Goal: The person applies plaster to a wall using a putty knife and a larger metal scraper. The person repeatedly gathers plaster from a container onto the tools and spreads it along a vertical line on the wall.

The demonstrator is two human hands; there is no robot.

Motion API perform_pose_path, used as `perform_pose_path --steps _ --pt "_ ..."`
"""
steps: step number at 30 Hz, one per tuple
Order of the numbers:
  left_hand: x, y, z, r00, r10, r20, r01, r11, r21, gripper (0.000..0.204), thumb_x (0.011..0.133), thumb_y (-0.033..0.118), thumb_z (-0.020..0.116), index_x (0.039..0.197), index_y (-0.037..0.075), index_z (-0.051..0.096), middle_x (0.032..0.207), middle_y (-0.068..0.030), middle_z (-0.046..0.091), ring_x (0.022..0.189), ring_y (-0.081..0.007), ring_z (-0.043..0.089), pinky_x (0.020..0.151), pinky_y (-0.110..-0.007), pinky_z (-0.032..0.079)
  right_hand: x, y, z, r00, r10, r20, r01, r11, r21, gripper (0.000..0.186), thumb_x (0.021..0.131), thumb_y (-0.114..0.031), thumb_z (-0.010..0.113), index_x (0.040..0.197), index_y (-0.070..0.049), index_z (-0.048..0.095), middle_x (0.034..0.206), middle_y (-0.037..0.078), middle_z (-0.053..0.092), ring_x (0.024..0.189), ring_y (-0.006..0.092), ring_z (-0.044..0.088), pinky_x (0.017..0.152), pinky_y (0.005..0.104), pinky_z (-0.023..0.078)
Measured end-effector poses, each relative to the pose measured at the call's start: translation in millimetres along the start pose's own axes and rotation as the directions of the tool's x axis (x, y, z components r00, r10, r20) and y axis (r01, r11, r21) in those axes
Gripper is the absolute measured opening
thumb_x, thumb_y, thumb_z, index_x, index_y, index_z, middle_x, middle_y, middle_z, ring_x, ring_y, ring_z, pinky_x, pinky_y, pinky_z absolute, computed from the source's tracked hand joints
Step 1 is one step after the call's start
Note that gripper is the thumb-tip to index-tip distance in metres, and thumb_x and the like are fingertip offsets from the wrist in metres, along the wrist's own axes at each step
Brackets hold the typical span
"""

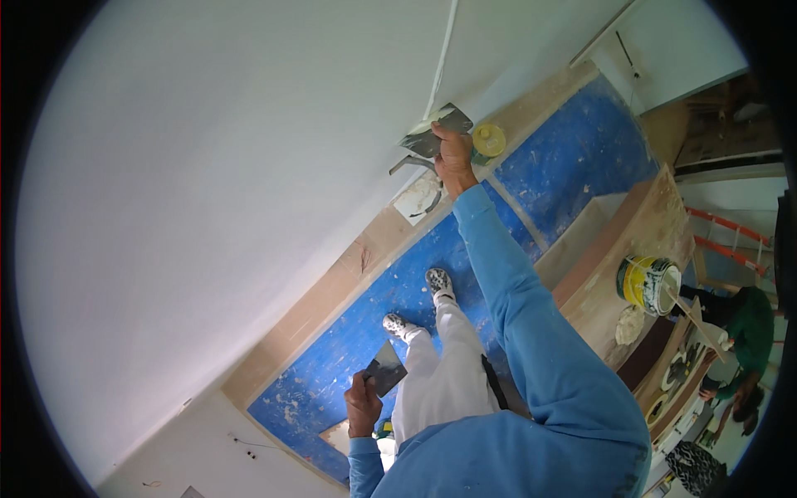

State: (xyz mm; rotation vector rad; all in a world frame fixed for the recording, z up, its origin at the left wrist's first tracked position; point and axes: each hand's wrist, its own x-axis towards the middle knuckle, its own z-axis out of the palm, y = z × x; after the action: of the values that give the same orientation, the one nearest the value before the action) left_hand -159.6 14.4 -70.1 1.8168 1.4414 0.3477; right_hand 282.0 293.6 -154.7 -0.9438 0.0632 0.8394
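My right arm is stretched out far ahead. Its hand [454, 158] is closed around a wide putty knife [422, 143], whose broad grey blade is against or very close to the white wall [207, 166]. Pale filler shows along the blade's edge. From the blade, a raised white strip of filler [442, 62] runs up the wall. Held low in front of me, my left hand [363, 405] grips a second putty knife [386, 370] with a dark, smeared blade. Both handles are mostly hidden by the fingers.
A yellow-lidded tub [488, 143] stands beside my right hand. Blue sheeting [573, 141] covers the floor, and bent pipes [411, 162] stick out near the wall. Right of me, a yellow bucket [643, 285] stands on a wooden surface. A person in green [754, 332] and a red ladder [730, 249] are beyond.
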Motion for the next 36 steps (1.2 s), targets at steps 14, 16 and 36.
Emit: perform_pose_path --steps 14,16,36 --pt "-9 -2 -32 0.983 0.076 -0.170 -0.106 0.979 -0.176 0.009 0.094 0.008 0.055 0.098 0.001 0.058 0.071 -0.0205 0.064 0.061 -0.0382 0.064 0.053 -0.041 0.047 -62 -156 112 0.941 -0.296 0.164 0.320 0.935 -0.152 0.015 0.076 0.003 0.074 0.088 0.002 0.066 0.086 0.009 0.067 0.067 0.0212 0.066 0.058 0.0334 0.052" --pt "-10 -3 -36 0.976 0.099 -0.192 -0.133 0.977 -0.167 0.009 0.094 0.009 0.056 0.097 0.001 0.058 0.071 -0.0202 0.064 0.061 -0.0379 0.064 0.053 -0.041 0.047 -78 -179 129 0.937 -0.320 0.141 0.342 0.922 -0.181 0.015 0.075 0.003 0.074 0.085 0.001 0.063 0.079 0.008 0.064 0.061 0.0185 0.062 0.048 0.0317 0.043" --pt "9 -32 -41 0.991 0.000 -0.137 -0.086 0.778 -0.622 0.015 0.091 0.008 0.056 0.099 -0.002 0.062 0.080 -0.0102 0.068 0.066 -0.0143 0.063 0.056 -0.028 0.050 -217 -358 305 0.799 -0.524 0.294 0.598 0.743 -0.301 0.031 0.082 -0.003 0.067 0.107 0.012 0.057 0.098 0.022 0.064 0.078 0.0317 0.068 0.063 0.0457 0.059"
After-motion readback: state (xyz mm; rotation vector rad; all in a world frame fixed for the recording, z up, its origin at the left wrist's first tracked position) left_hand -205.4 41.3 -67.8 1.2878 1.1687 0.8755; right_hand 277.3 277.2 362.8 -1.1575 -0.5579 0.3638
